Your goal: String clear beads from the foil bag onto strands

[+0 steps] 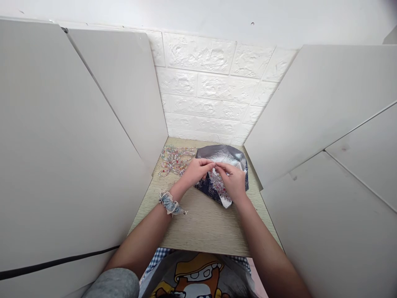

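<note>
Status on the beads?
Looks done: a loose tangle of bead strands lies on the wood-grain table, left of the foil-lined bag. In hand: the left hand and right hand meet over the bag, pinching something too small to tell. Left: more beads lie in the bag's opening.

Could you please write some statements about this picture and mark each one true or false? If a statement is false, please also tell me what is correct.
1. The left hand and the right hand meet at the fingertips above a dark bag with a silver lining. True.
2. The strands of beads lie to the right of the bag. False: they lie to its left.
3. A fabric scrunchie is around the left wrist. True.
4. A metal watch is on the right wrist. False: the right wrist is bare.
</note>
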Tool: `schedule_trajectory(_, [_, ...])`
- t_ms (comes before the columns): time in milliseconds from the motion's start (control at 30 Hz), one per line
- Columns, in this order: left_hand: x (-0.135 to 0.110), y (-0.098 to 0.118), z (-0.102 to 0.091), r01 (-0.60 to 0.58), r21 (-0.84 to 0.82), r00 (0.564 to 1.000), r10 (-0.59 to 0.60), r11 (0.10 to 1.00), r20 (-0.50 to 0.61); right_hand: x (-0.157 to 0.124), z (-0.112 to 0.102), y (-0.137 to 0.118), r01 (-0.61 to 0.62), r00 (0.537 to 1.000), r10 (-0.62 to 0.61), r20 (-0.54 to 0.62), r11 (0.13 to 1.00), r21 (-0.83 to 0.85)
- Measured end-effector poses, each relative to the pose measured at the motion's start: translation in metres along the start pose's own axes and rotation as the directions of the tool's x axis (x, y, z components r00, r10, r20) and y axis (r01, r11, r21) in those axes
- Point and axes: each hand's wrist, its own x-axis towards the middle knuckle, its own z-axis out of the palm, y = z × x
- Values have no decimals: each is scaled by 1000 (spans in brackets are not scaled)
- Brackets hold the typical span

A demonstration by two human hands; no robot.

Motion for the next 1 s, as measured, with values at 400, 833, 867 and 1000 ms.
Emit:
schedule_trajectory(400, [-2, -4, 5, -340, 568, 889, 453, 749, -65, 1, -1, 1, -151, 987, 141, 73, 978, 144])
schedule_trajectory(833, [-2, -9, 5, -360, 671, 860, 510, 648, -31, 2, -2, 0, -211, 977, 200, 74, 960, 183])
schedule_trajectory(867, [-2, -8, 4, -360, 672, 860, 509, 647, -30, 3, -1, 0, -246, 969, 233, 84, 942, 227])
schedule_trajectory(1000, [-4, -5, 4, -356, 673, 860, 509, 648, -35, 5, -1, 0, -349, 937, 328, 121, 860, 373])
